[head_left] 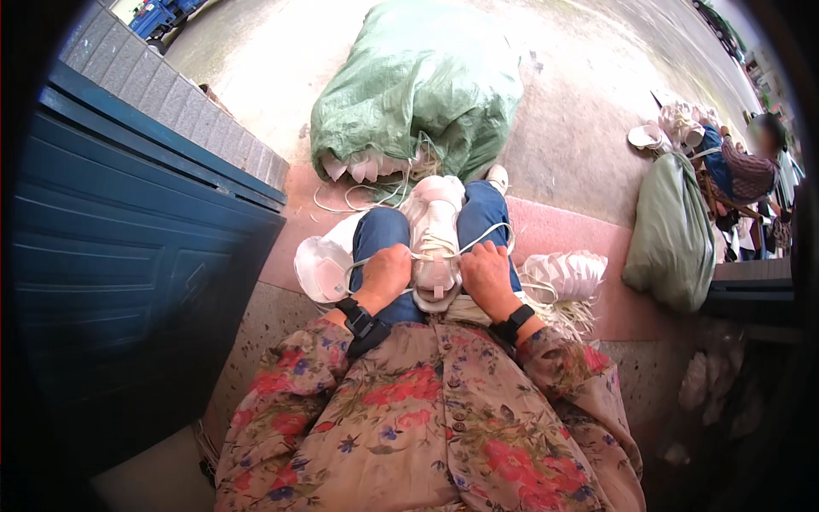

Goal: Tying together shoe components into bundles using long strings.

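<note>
A pale pink and white sneaker (437, 213) rests between my knees, its toe pointing away from me. White shoelace (424, 257) runs across its tongue opening and loops out on both sides. My left hand (388, 273) is closed on the lace at the left of the shoe. On the other side, my right hand (490, 277) pinches the lace, with a loop rising above the knuckles. The fingertips of both hands are partly hidden by the hands themselves.
A large green woven sack (418, 85) of white pieces stands ahead. Left of my knee is a white rounded container (322, 269); at right lie stacked white pieces (567, 275) and loose laces (570, 317). A blue door (145, 264), another sack (674, 239) and a seated person (751, 166) flank me.
</note>
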A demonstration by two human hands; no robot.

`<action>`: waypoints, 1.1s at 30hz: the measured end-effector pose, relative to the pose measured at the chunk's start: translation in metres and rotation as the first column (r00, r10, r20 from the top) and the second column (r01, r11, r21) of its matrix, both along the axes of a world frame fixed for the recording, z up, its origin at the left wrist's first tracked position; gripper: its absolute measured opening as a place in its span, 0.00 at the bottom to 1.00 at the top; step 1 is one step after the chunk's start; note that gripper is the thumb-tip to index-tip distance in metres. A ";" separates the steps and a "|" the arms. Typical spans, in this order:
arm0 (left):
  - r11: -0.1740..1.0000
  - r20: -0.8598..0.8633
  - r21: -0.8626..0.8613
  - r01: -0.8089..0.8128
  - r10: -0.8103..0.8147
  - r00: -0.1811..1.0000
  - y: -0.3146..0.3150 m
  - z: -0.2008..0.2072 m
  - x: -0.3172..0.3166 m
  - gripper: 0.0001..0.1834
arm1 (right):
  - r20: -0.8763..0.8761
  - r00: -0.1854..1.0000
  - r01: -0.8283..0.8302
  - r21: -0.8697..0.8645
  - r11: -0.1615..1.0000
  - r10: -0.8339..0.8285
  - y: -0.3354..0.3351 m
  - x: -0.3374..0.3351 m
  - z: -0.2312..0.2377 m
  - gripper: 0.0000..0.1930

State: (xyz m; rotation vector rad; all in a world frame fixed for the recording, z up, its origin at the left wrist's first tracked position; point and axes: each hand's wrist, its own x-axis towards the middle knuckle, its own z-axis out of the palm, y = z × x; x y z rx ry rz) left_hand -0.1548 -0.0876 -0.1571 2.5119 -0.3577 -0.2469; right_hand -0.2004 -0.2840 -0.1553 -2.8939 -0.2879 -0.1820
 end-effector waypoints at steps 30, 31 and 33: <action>0.995 0.330 -0.060 0.083 -0.058 0.942 0.006 0.016 -0.005 0.04 | -0.149 0.956 -0.268 -0.087 0.960 0.253 0.006 0.009 0.025 0.03; 0.995 0.333 -0.061 0.081 -0.056 0.941 0.006 0.016 -0.001 0.04 | -0.147 0.956 -0.269 -0.089 0.959 0.254 0.004 0.010 0.024 0.03; 0.983 0.411 0.067 0.170 -0.183 0.893 0.007 0.014 0.007 0.07 | 0.119 0.961 -0.270 0.220 0.937 0.249 0.000 0.013 0.021 0.03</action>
